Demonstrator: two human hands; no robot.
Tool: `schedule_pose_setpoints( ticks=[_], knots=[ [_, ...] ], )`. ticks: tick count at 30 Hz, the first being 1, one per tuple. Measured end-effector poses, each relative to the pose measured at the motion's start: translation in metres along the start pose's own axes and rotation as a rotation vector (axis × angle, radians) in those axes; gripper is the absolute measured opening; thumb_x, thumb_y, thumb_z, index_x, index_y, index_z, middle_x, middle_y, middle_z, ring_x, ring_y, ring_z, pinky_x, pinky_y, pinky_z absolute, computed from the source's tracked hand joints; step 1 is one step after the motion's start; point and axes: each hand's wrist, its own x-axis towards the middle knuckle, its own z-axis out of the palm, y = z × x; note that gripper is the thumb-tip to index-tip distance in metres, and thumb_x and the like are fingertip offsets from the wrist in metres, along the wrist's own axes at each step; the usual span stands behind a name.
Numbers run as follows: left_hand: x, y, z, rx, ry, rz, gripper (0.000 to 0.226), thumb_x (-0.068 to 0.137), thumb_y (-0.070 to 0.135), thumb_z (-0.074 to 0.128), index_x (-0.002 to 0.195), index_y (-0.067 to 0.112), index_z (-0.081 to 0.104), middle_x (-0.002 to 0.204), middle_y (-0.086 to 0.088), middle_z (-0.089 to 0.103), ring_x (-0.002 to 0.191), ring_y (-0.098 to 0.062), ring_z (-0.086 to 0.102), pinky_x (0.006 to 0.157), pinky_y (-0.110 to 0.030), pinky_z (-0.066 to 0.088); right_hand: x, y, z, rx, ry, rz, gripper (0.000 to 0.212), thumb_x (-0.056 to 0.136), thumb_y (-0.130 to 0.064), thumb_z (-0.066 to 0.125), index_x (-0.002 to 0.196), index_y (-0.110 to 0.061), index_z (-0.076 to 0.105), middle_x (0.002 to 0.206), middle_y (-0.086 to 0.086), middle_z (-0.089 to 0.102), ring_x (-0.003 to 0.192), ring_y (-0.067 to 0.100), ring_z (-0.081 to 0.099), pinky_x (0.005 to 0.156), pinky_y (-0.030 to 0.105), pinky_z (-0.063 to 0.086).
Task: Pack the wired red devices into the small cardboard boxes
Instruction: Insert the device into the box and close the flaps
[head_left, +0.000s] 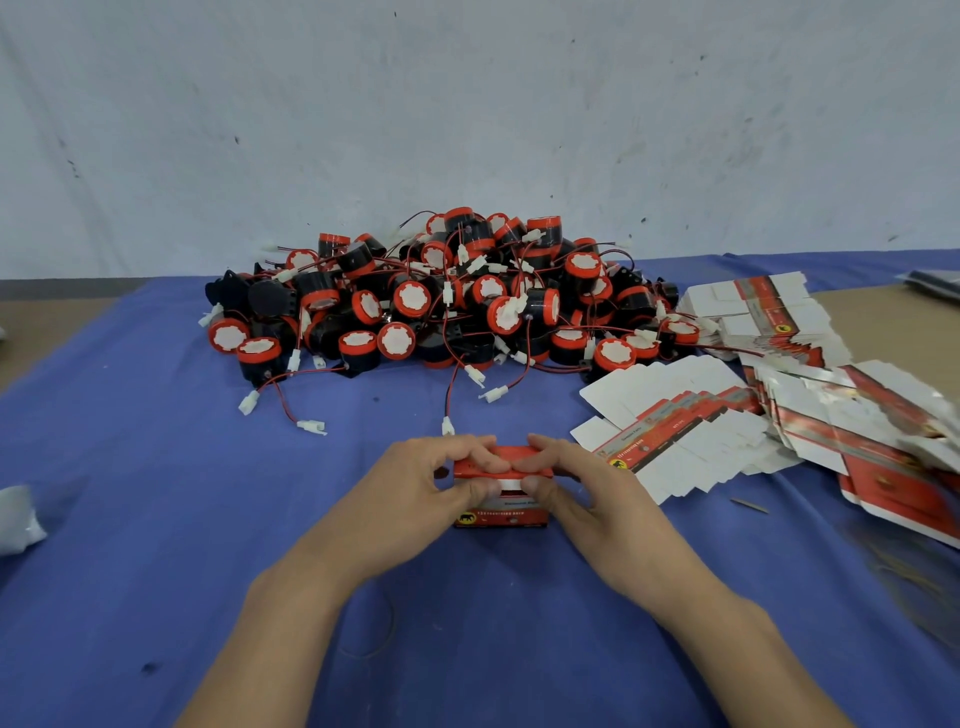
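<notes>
You are at the closing step. The small box (501, 512) stands on the blue cloth (156, 467) directly in front of you, near the front edge of the pile of red devices (441, 306). Your left hand (431, 483) and right hand (582, 488) both clamp the box from either side: fingers curl over the red top flap, thumbs press against the front face just below it. A white strip shows between the thumbs, so the flap appears not yet fully tucked. Whether a device is already inside cannot be told; the box walls hide it.

To finish, press the flap down evenly with both sets of fingers while the thumbs brace the front panel, so the tab slides in without buckling.

The next cycle then calls for one flat box blank (691, 431), from the fanned stack just to your right. A loose connector (448, 426) lies just beyond the box; expect tangled wires when you draw a device from the pile.
</notes>
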Motion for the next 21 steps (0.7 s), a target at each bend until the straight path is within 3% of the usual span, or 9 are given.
schedule_pose_setpoints(
  ticks=[5, 9, 15, 19, 21],
  knots=[
    [-0.001, 0.000, -0.001, 0.000, -0.015, 0.003, 0.024, 0.092, 0.026, 0.070, 0.094, 0.050, 0.073, 0.131, 0.032, 0.058, 0.122, 0.020, 0.045, 0.111, -0.029, 0.040, -0.003, 0.001, -0.001, -0.032, -0.016, 0.013, 0.018, 0.101, -0.046, 0.053, 0.115, -0.050, 0.062, 0.141, -0.040, 0.046, 0.129, -0.022, 0.036, 0.096, -0.002, 0.028],
    [-0.002, -0.001, 0.000, -0.003, -0.008, 0.026, 0.026, 0.093, 0.024, 0.069, 0.097, 0.050, 0.073, 0.133, 0.030, 0.057, 0.126, 0.021, 0.040, 0.113, -0.027, 0.038, -0.005, -0.002, 0.000, -0.021, -0.005, -0.001, 0.021, 0.100, -0.045, 0.055, 0.111, -0.063, 0.055, 0.140, -0.028, 0.054, 0.129, -0.016, 0.041, 0.093, 0.000, 0.033],
    [-0.008, -0.009, -0.001, 0.100, -0.019, 0.083, 0.027, 0.097, 0.034, 0.061, 0.111, 0.056, 0.067, 0.138, 0.037, 0.046, 0.129, 0.020, 0.037, 0.109, -0.022, 0.040, -0.005, 0.003, -0.003, -0.001, -0.039, -0.013, 0.022, 0.094, -0.058, 0.050, 0.114, -0.065, 0.057, 0.143, -0.045, 0.037, 0.130, -0.020, 0.038, 0.092, 0.000, 0.035],
    [-0.013, -0.013, -0.002, 0.163, -0.030, 0.097, 0.040, 0.096, 0.034, 0.063, 0.115, 0.069, 0.056, 0.137, 0.049, 0.034, 0.130, 0.024, 0.029, 0.103, -0.004, 0.029, -0.005, 0.005, -0.005, -0.023, -0.067, -0.013, 0.027, 0.085, -0.064, 0.051, 0.111, -0.073, 0.053, 0.142, -0.051, 0.028, 0.131, -0.023, 0.033, 0.092, -0.002, 0.032],
    [-0.014, -0.013, -0.002, 0.182, -0.042, 0.110, 0.046, 0.097, 0.030, 0.062, 0.115, 0.072, 0.054, 0.140, 0.047, 0.032, 0.132, 0.024, 0.026, 0.103, -0.002, 0.026, -0.006, 0.005, -0.005, -0.023, -0.066, -0.018, 0.028, 0.084, -0.061, 0.051, 0.109, -0.073, 0.054, 0.142, -0.051, 0.029, 0.133, -0.023, 0.032, 0.092, -0.001, 0.033]
  ],
)
